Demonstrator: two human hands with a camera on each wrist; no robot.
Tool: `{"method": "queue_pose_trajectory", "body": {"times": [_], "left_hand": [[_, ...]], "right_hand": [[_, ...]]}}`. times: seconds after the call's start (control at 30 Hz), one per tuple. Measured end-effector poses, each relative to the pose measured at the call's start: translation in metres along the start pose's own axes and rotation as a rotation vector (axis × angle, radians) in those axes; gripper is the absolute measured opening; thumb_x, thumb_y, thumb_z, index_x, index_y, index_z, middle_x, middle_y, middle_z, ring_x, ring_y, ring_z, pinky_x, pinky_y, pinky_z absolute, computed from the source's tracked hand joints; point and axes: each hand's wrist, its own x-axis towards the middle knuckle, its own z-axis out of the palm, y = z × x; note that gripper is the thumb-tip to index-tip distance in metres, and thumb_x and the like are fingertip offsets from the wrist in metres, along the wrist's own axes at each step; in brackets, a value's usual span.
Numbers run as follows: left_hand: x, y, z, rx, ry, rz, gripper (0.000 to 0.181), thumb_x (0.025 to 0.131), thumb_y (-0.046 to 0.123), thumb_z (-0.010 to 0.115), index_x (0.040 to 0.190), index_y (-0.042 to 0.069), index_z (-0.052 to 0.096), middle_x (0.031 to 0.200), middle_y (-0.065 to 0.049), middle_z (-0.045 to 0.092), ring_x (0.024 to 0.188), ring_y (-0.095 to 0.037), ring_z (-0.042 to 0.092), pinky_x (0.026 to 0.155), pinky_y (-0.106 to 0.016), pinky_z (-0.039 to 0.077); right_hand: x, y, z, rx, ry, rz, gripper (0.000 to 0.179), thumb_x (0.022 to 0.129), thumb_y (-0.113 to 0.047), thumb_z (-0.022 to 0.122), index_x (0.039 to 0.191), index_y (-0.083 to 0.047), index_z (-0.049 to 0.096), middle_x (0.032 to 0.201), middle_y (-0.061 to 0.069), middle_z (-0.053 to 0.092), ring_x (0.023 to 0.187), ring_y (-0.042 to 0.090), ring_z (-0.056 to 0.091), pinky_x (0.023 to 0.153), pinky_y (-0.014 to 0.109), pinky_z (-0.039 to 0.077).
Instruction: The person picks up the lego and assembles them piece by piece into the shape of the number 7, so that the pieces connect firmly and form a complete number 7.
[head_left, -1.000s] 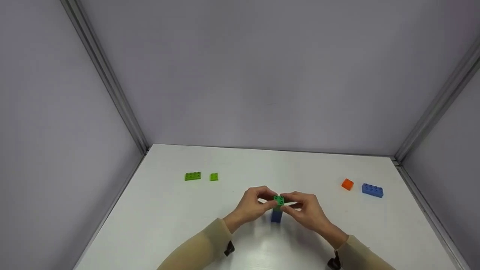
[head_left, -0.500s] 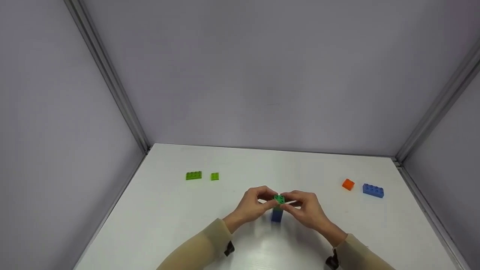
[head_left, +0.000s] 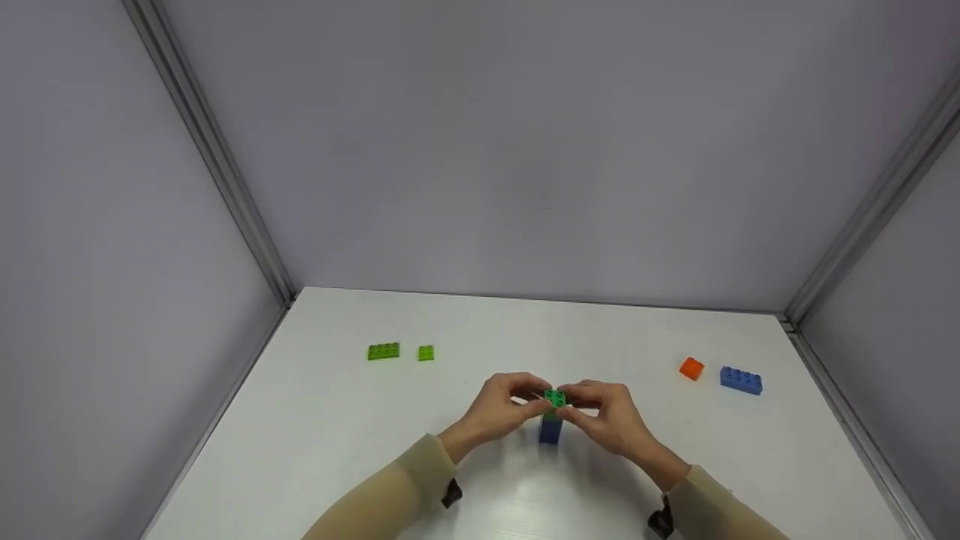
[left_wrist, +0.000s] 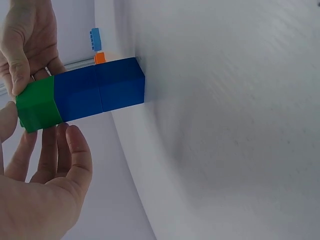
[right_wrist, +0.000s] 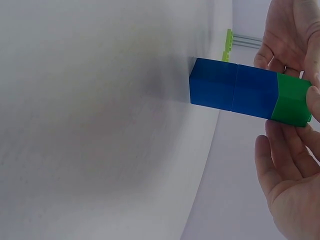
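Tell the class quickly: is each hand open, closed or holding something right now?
Left hand: holding the green block, pinched with thumb and fingers.
Right hand: holding the same green block, from the opposite side.

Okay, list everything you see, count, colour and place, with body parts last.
Flat white table: 1, white, foreground
Blue square plastic bricks: 2, blue, stacked upright, front centre
Green square plastic brick: 1, green, atop them
Long lime plastic plate: 1, lime, table's far left
Small lime plastic plate: 1, lime, beside it
Orange plastic brick: 1, orange, table's right
Long blue plastic brick: 1, blue, right of orange
Smooth panels: 3, grey, back and sides
Metal rails: several, grey, along panel edges
Black items: 2, black, at cuffs, purpose unclear
Beige sleeves: 2, beige, on forearms
Left hand, right hand: 1 each, holding the green brick
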Motion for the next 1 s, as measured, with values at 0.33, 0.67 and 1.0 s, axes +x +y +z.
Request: {"method": "queue_pose_trajectory", "body": {"times": [0.33,0.67,1.0], "left_hand": [[-0.005,0.0,-0.006,0.022,0.001,0.005,0.026,0.105,0.026,0.081,0.131,0.021,0.081,0.131,-0.002,0.082,0.114,-0.017,0.077,0.094,-0.025,0.064],[-0.012,-0.011,-0.021,0.037,0.021,-0.029,0.029,0.102,0.024,0.084,0.131,0.017,0.081,0.13,-0.011,0.081,0.117,-0.025,0.077,0.095,-0.03,0.064],[-0.016,-0.019,-0.042,0.063,0.076,-0.044,0.025,0.106,0.027,0.079,0.129,0.017,0.081,0.131,-0.014,0.081,0.121,-0.025,0.075,0.099,-0.038,0.063]], "right_hand": [[0.0,-0.002,0.001,-0.001,0.004,0.016,0.031,0.101,-0.024,0.086,0.13,-0.012,0.085,0.117,0.004,0.086,0.109,0.019,0.083,0.096,0.046,0.07],[-0.001,-0.004,0.001,-0.001,0.003,0.09,0.031,0.101,-0.022,0.086,0.13,-0.01,0.084,0.117,0.005,0.085,0.108,0.018,0.082,0.098,0.044,0.069],[0.0,-0.008,0.002,0.003,0.01,0.116,0.031,0.1,-0.02,0.087,0.13,-0.01,0.084,0.116,0.005,0.085,0.106,0.018,0.082,0.098,0.041,0.069]]}}
